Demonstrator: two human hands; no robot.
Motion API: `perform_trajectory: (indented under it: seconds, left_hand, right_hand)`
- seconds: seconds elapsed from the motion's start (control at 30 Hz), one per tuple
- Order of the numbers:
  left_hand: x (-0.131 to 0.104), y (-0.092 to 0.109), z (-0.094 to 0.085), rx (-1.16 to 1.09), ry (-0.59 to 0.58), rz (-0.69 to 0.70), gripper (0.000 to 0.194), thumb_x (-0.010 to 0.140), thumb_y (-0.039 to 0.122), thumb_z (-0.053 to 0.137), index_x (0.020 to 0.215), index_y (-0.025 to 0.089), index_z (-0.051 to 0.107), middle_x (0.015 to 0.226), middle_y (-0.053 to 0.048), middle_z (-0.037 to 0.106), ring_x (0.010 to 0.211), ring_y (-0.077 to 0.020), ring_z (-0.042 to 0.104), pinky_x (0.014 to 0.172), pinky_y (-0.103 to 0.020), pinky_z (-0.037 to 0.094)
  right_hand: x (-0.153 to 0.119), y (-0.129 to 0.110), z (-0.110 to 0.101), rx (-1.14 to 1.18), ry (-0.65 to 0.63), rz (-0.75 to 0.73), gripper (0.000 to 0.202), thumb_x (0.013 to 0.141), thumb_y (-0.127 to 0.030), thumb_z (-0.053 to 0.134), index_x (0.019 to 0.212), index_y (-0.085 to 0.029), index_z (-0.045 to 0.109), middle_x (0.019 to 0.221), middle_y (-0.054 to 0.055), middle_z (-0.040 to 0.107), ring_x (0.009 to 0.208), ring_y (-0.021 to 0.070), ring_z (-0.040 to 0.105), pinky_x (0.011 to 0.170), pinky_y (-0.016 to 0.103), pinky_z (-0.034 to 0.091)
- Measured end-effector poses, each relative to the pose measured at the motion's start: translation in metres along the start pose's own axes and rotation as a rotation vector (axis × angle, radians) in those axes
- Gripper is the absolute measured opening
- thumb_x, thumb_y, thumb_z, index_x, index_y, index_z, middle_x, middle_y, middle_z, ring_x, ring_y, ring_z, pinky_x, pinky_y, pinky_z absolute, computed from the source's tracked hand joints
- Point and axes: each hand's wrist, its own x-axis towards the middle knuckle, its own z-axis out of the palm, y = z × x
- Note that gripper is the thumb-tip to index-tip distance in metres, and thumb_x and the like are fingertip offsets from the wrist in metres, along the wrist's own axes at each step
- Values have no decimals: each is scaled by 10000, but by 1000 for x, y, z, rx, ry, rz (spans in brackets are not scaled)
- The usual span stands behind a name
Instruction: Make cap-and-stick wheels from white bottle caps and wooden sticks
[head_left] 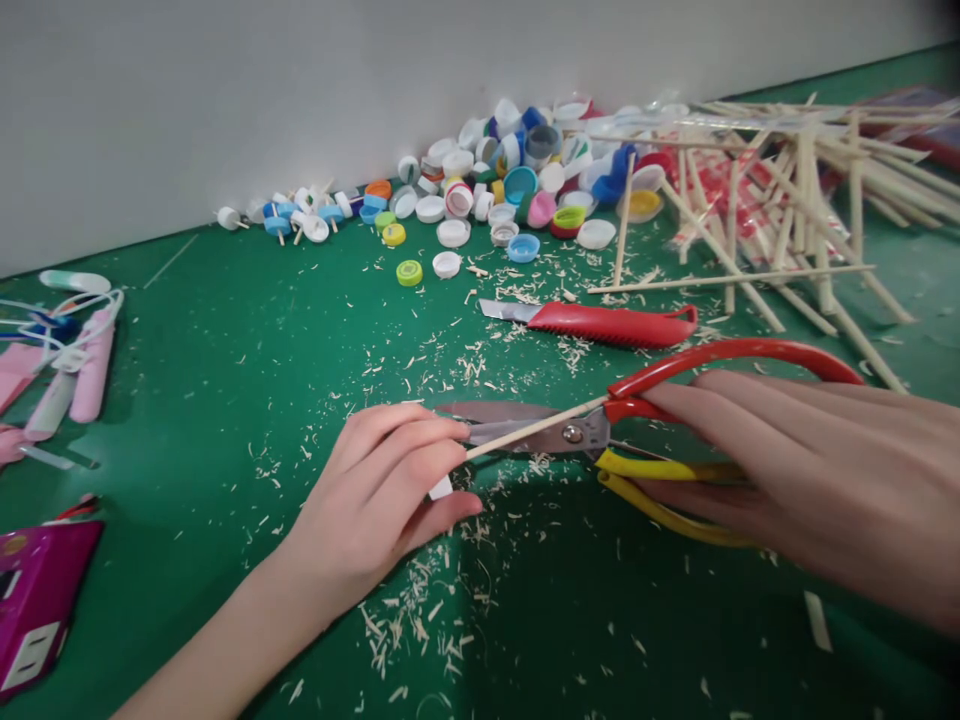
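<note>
My left hand [397, 475] pinches a thin wooden stick [536, 425] near its left end, with a small white piece [441, 488] showing between thumb and fingers. Scissors [574, 433] with one red and one yellow handle are gripped in my right hand [810, 460]. Their blades point left toward my left fingers, and the stick lies across them, reaching the base of the red handle. The blade tips are partly hidden at my left fingers. Beyond the scissors lies a red utility knife [611, 323], its blade out to the left.
Many bottle caps [519, 185] are heaped by the wall. Wooden sticks [727, 250] lie scattered at back right over red-and-white wrappers. Shavings litter the green table [247, 400]. Pink pens [94, 365] with white cords and a magenta box [45, 590] are at the left.
</note>
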Motion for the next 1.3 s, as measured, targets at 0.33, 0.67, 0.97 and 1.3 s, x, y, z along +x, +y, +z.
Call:
perform_trajectory:
  seconds: [0.33,0.67,0.97,1.3]
  left_hand:
    - [0,-13,-11,115,244,-361,170,1017,388,554,1080,244,619,1009,-37,715,975,-198,651,786,-337,531]
    - [7,4,0,-48,-2,-2,314,1035,516,429,1054,236,570,1129,-31,761,1228,-186,618,1072,-374,488]
    - [1,-26,-12,206,155,-480,251,1018,474,508,1031,249,618,1023,-41,729,957,-238,666,801,-389,502]
    - [-1,-18,-9,77,294,-484,190,1003,412,543,1030,231,592,921,-11,660,668,-133,579,571,-311,410]
  right_hand:
    - [-5,10,0,-55,1,49,458,1059,-546,317,1102,-188,600,794,32,667,608,190,605,484,312,319]
    - [0,1,-1,-21,6,-42,321,1076,-408,318,1018,-199,555,805,25,669,630,176,618,509,308,375]
    - [-8,16,5,-97,-7,59,477,1045,-595,357,1128,-188,593,866,8,689,684,154,633,501,289,322]
    - [-8,13,4,-42,-6,22,478,1056,-600,281,1109,-217,563,840,-6,680,608,165,578,493,298,347]
